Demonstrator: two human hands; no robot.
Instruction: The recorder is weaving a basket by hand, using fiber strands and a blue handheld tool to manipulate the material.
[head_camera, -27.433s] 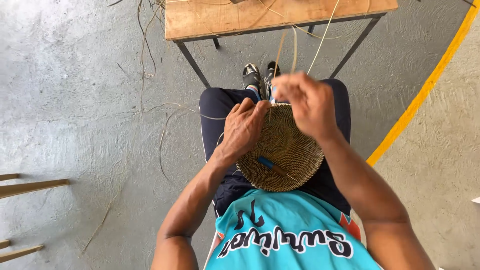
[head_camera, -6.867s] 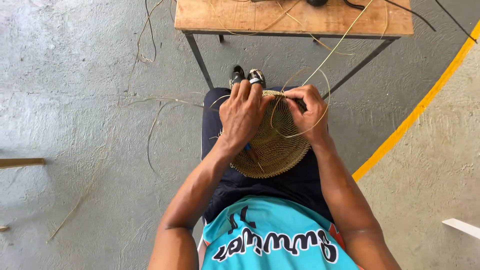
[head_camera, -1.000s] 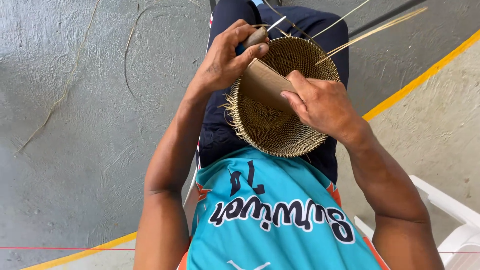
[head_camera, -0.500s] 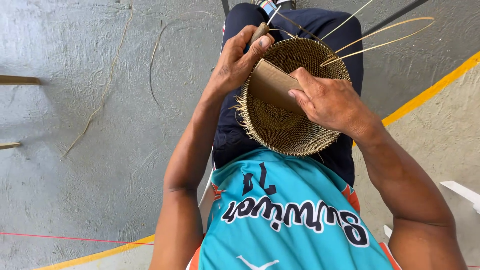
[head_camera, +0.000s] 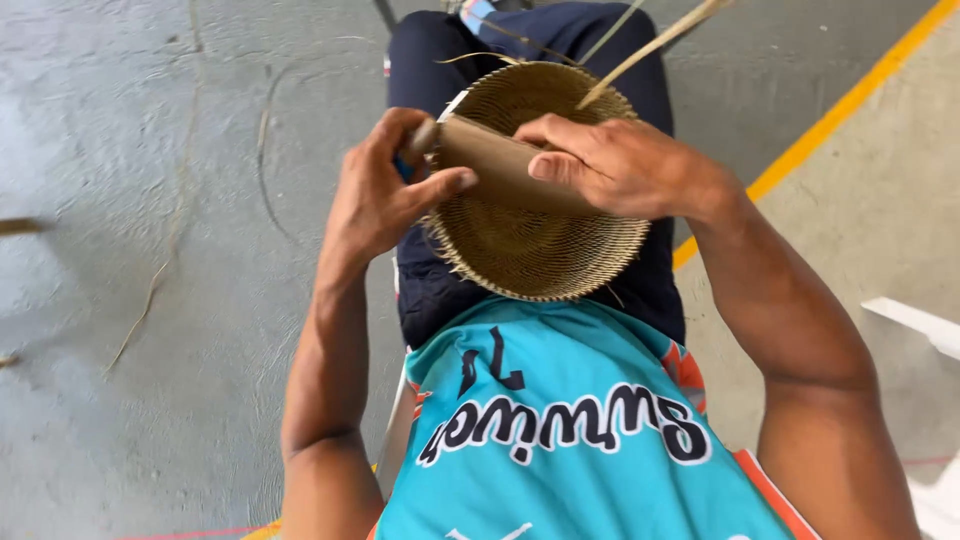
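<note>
A round woven basket (head_camera: 530, 245) of tan fibre rests on my lap, its hollow facing up. Across its upper rim lies a brown cardboard tube (head_camera: 500, 165). My left hand (head_camera: 385, 195) grips the tube's left end, thumb pressed on its side. My right hand (head_camera: 625, 165) lies over the tube's right part, fingers curled on it. Loose cane strands (head_camera: 650, 45) stick up from the basket's far rim.
Grey concrete floor (head_camera: 150, 300) surrounds me, with stray fibre strands (head_camera: 150, 290) lying at the left. A yellow painted line (head_camera: 840, 110) runs diagonally at the right. A white plastic chair part (head_camera: 915, 325) shows at the right edge.
The view has drawn closer and shifted. My hands have moved together on the cardboard tube, which now lies more level across the basket's rim. The table from the oldest frames is out of view.
</note>
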